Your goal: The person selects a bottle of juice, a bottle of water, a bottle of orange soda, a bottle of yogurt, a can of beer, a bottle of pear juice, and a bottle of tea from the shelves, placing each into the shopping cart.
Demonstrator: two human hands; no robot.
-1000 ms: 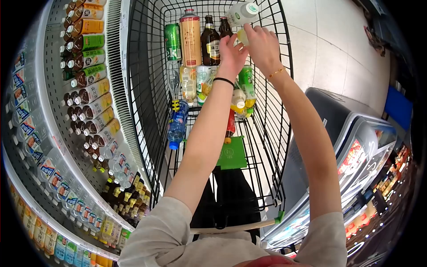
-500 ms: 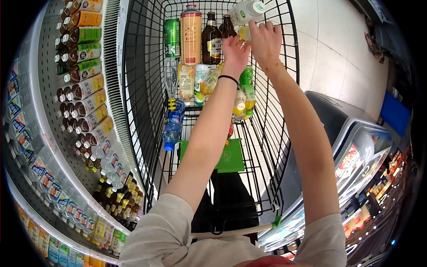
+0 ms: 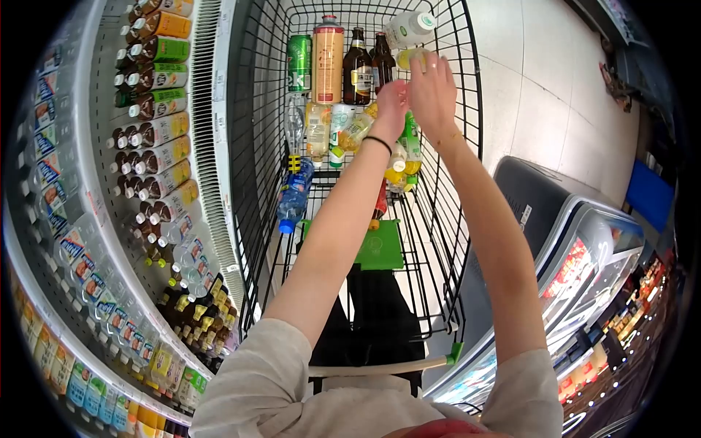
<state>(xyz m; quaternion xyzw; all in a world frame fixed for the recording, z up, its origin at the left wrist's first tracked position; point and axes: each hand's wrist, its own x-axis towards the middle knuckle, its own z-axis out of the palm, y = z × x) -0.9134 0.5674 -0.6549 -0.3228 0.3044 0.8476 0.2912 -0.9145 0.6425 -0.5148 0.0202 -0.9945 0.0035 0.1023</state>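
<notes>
Both of my hands are close together inside the black wire shopping cart (image 3: 467,95), at its right side. My left hand (image 3: 393,104) has its fingers curled in beside my right hand (image 3: 432,95), which partly hides them. The right fingers bend down near a yellow bottle (image 3: 407,58); what either hand grips is hidden. Beyond lies a clear bottle with a white cap (image 3: 410,28). To the left are two brown glass bottles, one with a pale label (image 3: 358,77), a tall peach-coloured bottle (image 3: 328,62) and a green can (image 3: 299,64). A green-labelled bottle (image 3: 410,139) lies below my hands.
More bottles fill the cart, among them a blue-labelled bottle (image 3: 294,197) and a pale yellow one (image 3: 318,131). A green flap (image 3: 381,248) sits near the handle (image 3: 387,367). Drink shelves (image 3: 109,241) run along the left; a freezer cabinet (image 3: 577,255) stands right.
My left fingers, spread before, have curled in and moved right against my right hand. Both hands sit slightly lower in view, and the brown bottles show more fully. The camera view has shifted a little.
</notes>
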